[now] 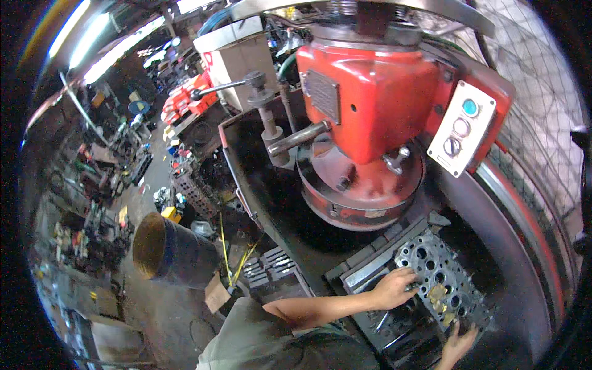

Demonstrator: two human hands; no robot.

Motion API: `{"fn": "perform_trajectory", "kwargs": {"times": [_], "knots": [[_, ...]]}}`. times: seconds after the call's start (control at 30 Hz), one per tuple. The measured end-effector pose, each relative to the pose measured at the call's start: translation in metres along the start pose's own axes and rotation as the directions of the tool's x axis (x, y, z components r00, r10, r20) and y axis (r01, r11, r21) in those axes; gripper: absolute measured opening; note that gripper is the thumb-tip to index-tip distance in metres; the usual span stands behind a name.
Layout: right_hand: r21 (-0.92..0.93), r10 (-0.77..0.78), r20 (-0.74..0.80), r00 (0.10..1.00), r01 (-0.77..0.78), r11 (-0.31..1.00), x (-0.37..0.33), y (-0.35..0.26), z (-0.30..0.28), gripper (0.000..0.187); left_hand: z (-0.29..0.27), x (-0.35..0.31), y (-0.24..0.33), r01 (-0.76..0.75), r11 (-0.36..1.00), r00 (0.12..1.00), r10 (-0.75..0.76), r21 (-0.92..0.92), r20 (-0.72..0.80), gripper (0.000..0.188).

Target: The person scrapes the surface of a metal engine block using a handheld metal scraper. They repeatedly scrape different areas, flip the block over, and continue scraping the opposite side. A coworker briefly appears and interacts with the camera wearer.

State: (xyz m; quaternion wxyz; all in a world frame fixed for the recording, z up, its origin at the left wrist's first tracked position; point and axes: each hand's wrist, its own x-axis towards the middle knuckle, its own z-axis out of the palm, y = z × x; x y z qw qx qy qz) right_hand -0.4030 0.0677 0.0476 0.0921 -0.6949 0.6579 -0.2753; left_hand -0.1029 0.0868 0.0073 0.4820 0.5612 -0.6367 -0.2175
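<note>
Both hands grip a bumpy gray metal block (441, 280) full of round holes: left hand (394, 288) curled on its edge, right hand (459, 342) spread at its end.

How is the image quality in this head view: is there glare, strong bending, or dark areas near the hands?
In the head view, ceiling lights glare white at upper left; fisheye bending curves the machine table rim; corners are black; the red machine head is sharp and well lit; the left hand and right hand on the grey cylinder head are dimmer, slightly soft.
</note>
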Motion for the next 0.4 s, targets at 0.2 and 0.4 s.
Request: {"fn": "perform_trajectory", "kwargs": {"times": [0.2, 0.4], "knots": [[0.005, -0.060, 0.001, 0.998, 0.060, 0.998, -0.006, -0.021, -0.010, 0.050, -0.014, -0.003, 0.000, 0.111, 0.994, 0.994, -0.111, 0.010, 0.023, 0.031], [0.074, -0.028, 0.008, 1.000, 0.027, 0.997, -0.003, -0.002, -0.004, 0.051, -0.008, -0.002, 0.001, 0.076, 0.997, 0.997, -0.076, -0.001, -0.006, 0.030]]}}
